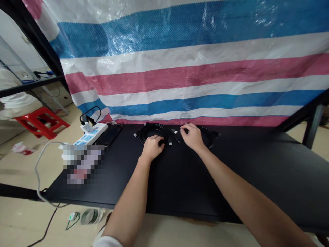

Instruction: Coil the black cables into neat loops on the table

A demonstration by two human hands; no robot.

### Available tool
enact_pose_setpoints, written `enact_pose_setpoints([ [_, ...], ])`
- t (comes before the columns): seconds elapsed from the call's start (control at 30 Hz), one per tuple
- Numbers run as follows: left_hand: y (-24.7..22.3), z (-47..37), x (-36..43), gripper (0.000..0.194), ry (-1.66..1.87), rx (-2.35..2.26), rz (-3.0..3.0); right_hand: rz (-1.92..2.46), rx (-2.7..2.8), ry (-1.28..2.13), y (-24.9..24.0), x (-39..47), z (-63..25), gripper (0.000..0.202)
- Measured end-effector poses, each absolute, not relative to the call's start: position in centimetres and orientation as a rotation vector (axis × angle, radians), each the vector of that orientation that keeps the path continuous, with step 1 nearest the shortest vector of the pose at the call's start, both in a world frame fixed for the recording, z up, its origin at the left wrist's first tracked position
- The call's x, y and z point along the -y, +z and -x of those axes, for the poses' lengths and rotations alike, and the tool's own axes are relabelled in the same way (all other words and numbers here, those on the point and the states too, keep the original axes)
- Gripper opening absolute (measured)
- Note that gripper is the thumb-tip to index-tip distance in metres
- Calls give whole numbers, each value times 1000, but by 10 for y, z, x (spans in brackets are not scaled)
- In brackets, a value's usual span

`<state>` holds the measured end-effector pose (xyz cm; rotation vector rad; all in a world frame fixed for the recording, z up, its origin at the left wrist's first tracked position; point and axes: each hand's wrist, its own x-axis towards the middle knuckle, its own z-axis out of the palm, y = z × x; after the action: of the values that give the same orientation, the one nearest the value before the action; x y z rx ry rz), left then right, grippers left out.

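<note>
A coil of black cable [142, 136] lies near the back of the black table, below the striped sheet. Metal-tipped plugs stick out around it, one plug [135, 135] at its left and another plug [175, 131] at its right. My left hand [153, 147] curls over the front of this coil, thumb on the right, fingers closed on the cable. To the right lies a second black cable coil [209, 138]. My right hand [192, 138] covers its left side with bent fingers, thumb and fingertips pointing left. What those fingertips pinch, if anything, is hidden.
At the left of the black table [180, 192] are a white power strip [86, 138] with a plugged-in charger [87, 127], a dark phone [109, 135] and a blurred-out item [83, 166]. A striped plastic sheet [192, 79] hangs behind. A red stool [42, 121] stands beyond, with a seated person.
</note>
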<state>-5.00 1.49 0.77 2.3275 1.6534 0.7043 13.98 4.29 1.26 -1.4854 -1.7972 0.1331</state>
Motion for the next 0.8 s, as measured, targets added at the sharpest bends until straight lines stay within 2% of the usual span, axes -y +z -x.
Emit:
enact_pose_setpoints([
  [0.13,7,47,-13,32,775,-1711,-2266,1564,1635,104,6,-33,-174,21],
  [0.4,7,47,-15,24,1010,-1947,-2168,1719,1472,-30,-10,-26,-211,19],
  [0.57,3,48,-17,22,1038,-2065,-2066,1740,1623,-19,-12,-21,-208,16],
  [0.8,3,39,-14,23,918,-2063,-2051,1658,1985,65,-14,-14,-177,23],
])
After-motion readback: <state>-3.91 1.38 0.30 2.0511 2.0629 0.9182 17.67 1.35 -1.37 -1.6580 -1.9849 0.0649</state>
